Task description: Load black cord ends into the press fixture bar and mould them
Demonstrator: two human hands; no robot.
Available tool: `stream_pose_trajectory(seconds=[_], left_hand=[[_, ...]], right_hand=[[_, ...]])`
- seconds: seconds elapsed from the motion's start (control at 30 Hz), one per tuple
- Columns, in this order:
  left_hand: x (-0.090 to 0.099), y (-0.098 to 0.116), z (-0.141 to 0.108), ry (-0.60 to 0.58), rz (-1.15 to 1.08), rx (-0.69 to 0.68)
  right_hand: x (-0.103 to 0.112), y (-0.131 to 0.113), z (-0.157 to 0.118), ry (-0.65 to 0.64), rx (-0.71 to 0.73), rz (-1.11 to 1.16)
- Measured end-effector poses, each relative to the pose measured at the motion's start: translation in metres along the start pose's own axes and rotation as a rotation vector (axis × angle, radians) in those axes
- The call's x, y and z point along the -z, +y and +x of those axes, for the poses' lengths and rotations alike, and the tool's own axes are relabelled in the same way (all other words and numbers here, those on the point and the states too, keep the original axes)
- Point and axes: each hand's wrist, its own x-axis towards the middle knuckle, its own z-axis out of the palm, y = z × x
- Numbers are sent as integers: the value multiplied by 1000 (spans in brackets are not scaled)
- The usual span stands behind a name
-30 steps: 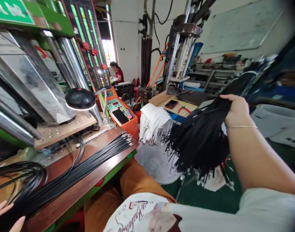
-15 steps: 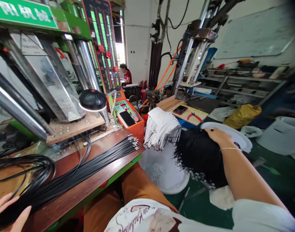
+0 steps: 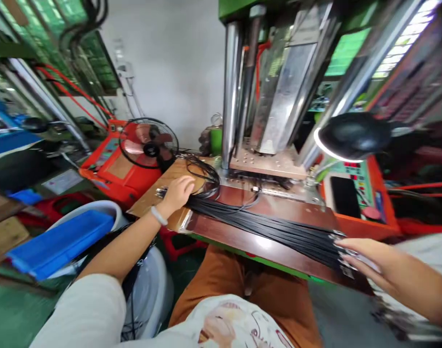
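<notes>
Press [image 3: 278, 87] fills the back of my view, with steel columns and a green frame rising above a perforated plate. In front of it runs the reddish worktop [image 3: 242, 239], and my orange-trousered knees sit under its front edge. A red fan [image 3: 148, 143] stands off its left end, and a black lamp [image 3: 351, 137] with a lit ring hangs over its right.

The bundle of black cables [image 3: 271, 229] lies flat on the worktop, slanting from upper left to lower right. Its far end curls into a loose loop [image 3: 206, 176] near the foot of the column.

My left hand [image 3: 177, 193] rests palm down on the bundle where the loop begins. The fingers are curved over the strands but not closed round them. My right hand [image 3: 365, 261] is spread flat and holds nothing. Its fingertips [image 3: 346, 246] touch the metal tips [image 3: 338, 241] at the near end, which reach the worktop's right edge.

I judge this to be the evening-up step: one hand pins the strands while the other dresses the ends level. Any lift from here calls for both hands to close fully round the bundle, since the strands lie loose and would fan apart under a partial grip.
</notes>
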Motion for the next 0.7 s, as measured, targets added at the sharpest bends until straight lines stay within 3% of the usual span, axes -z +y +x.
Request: stream_pose_trajectory(seconds=[0.1, 0.17, 0.27, 0.33, 0.4, 0.47, 0.53, 0.63, 0.7], left_hand=[[-8, 20, 18, -146, 94, 82], [-17, 36, 21, -225, 103, 66], [-25, 56, 11, -311, 72, -207], [-20, 57, 3, -321, 42, -414], [-10, 47, 8, -275, 6, -448], [-3, 29, 31, -180, -34, -348], [-8, 13, 70, -120, -73, -300], [-38, 3, 129, -246, -90, -476], [-61, 2, 151, -370, -42, -608]], right_hand=[[-33, -21, 70, -83, 245, 40], [-45, -42, 110, -31, 293, 70], [-59, -86, 155, 67, 336, 258], [-69, -118, 179, 106, 338, 402], [-83, -147, 201, 115, 335, 475], [-98, -169, 223, 64, 393, 486], [-113, -183, 243, -1, 499, 453], [-127, -193, 263, -70, 607, 356], [-129, -191, 266, -130, 604, 312]])
